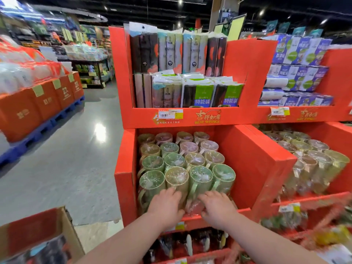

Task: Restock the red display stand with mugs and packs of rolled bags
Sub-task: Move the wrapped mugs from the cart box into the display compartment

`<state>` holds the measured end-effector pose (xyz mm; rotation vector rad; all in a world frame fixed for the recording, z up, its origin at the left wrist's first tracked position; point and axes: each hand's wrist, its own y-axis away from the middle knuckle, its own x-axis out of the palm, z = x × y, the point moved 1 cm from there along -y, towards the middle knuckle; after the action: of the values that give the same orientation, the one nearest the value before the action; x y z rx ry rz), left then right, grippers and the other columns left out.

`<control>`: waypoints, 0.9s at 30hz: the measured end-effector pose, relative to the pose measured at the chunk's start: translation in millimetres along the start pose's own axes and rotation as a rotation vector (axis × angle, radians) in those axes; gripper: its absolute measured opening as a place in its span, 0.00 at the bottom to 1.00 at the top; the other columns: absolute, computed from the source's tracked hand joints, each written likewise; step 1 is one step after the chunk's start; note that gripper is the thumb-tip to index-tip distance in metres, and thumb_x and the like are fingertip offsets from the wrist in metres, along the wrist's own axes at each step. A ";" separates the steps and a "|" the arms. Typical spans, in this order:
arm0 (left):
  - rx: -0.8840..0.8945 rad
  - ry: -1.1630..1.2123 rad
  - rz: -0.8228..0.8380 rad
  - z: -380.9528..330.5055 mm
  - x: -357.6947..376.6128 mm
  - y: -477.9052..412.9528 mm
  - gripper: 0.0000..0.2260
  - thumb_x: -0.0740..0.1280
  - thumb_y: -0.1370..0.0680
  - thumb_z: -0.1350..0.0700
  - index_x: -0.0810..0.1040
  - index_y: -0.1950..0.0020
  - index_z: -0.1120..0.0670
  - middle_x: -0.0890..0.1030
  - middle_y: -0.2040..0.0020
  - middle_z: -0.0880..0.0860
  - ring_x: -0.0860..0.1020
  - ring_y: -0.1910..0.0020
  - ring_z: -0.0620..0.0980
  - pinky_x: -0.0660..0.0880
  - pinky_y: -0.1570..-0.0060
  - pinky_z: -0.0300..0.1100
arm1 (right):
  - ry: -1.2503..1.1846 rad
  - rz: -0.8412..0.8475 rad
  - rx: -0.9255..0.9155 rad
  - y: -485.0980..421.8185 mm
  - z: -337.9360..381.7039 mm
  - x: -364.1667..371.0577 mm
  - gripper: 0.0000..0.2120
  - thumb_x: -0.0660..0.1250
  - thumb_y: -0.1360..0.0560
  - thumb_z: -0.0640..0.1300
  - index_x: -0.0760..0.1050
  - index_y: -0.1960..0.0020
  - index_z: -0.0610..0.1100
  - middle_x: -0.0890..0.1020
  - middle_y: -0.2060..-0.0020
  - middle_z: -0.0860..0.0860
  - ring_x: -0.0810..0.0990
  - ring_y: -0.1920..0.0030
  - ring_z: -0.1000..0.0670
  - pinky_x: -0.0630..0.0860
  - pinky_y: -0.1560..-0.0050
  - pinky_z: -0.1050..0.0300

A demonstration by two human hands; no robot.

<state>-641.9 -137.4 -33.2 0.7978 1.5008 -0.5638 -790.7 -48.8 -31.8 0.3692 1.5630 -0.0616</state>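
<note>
At the front edge of the mug shelf on the red display stand [253, 159], left grip [165, 204] and right grip [217, 208] each curl round wrapped mugs [200, 180], likely seating them flush with the row.

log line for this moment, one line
step: mugs | left hand: on front-row mugs | right hand: same | grip: unclear | bag packs: top tier of stand

Two bare forearms and hands, lower middle of the frame.
The left hand [166, 203] and right hand [217, 205] are uncovered, with short, rounded fingers. Both forearms are bare from the wrist down to the bottom edge, smooth and full in outline; slight blur hides finer detail.
</note>
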 end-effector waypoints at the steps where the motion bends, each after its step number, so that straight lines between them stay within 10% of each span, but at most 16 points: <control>1: -0.020 0.007 0.005 0.7 1.3 6.1 0.24 0.61 0.23 0.46 0.65 0.29 0.53 0.68 0.34 0.54 0.67 0.34 0.56 0.69 0.38 0.51 | 0.004 -0.005 -0.019 3.0 2.5 -0.7 0.24 0.60 0.24 0.48 0.64 0.29 0.49 0.69 0.32 0.48 0.64 0.30 0.45 0.59 0.30 0.48; 27: -0.669 0.141 0.011 14.9 53.7 273.1 0.23 0.61 0.23 0.45 0.67 0.30 0.51 0.70 0.33 0.53 0.70 0.36 0.55 0.71 0.39 0.49 | 0.026 0.087 -0.590 114.5 149.3 33.3 0.23 0.59 0.23 0.50 0.64 0.28 0.51 0.70 0.32 0.49 0.65 0.30 0.46 0.61 0.31 0.49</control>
<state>-422.9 33.3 -56.8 0.3235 1.6708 0.0236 -615.5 25.7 -47.8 -0.0293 1.5100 0.4648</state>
